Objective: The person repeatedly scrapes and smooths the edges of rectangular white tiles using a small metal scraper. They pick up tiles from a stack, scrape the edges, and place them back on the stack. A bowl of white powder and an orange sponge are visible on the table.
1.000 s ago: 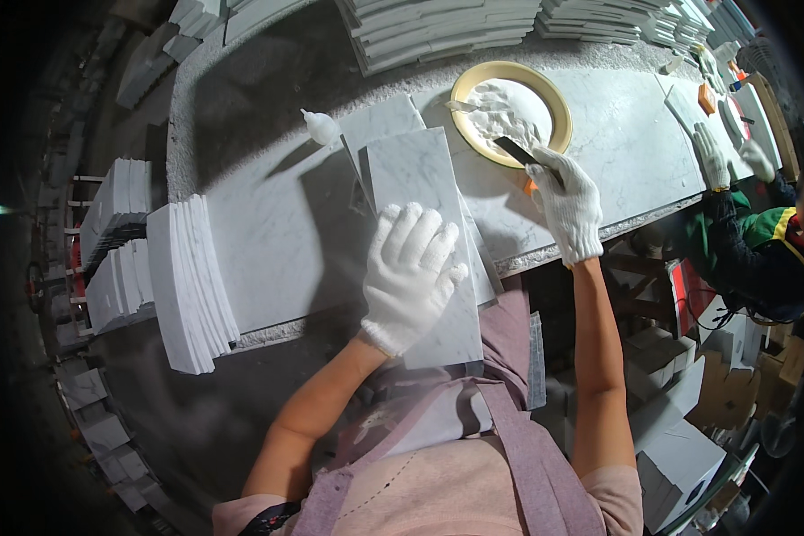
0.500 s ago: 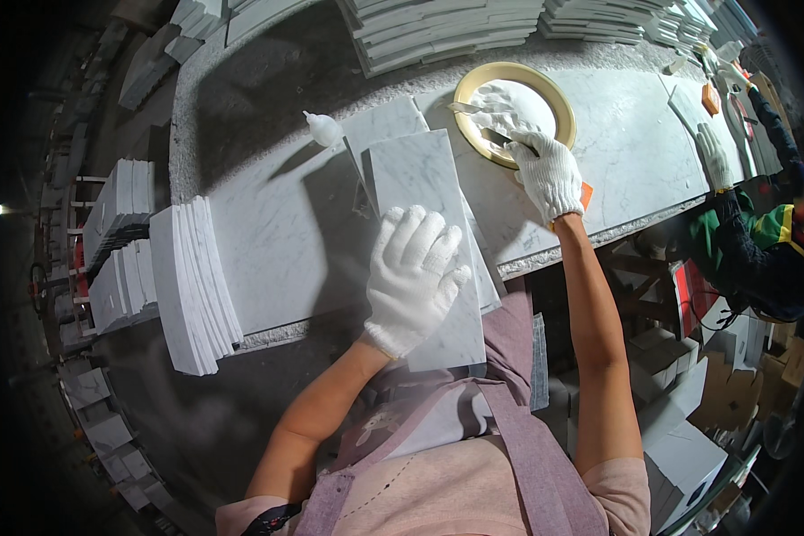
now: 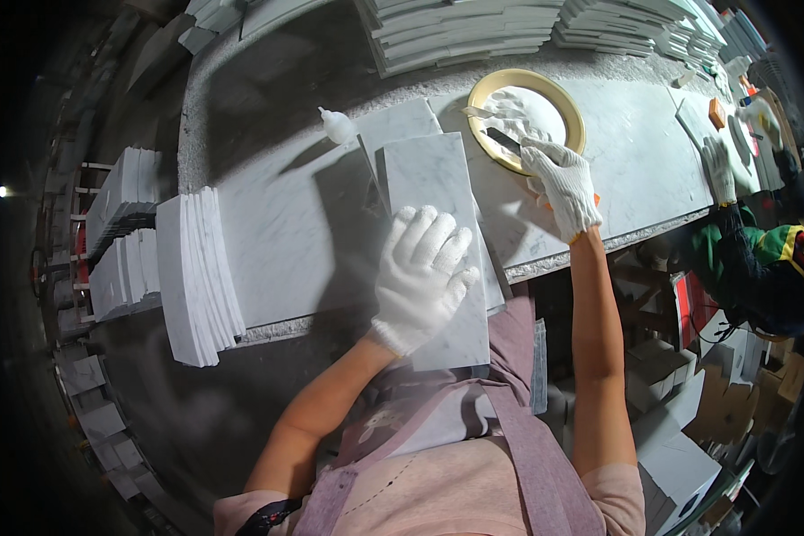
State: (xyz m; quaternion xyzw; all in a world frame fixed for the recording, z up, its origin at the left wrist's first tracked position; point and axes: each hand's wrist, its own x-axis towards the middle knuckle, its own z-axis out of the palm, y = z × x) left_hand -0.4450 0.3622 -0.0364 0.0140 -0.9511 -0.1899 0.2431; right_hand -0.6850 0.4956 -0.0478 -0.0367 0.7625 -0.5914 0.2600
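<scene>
My left hand, in a white knit glove, lies flat with fingers stretched on a grey-veined white marble tile. That tile rests on other slabs and its near end juts toward my apron. My gloved right hand is closed round a putty knife, whose dark blade points into a yellow bowl. White paste or powder covers part of the bowl's inside. Another flat blade lies across the bowl's left rim. Beyond the tile stands a small white squeeze bottle.
Upright tiles stand in a row at the left edge of the marble-topped bench. Stacked tiles line the back. At the right, a co-worker's gloved hand rests on the bench near an orange block.
My right hand has drawn back slightly toward me, and more of the knife's blade shows over the bowl. My left hand stays on the tile. The view has shifted a little.
</scene>
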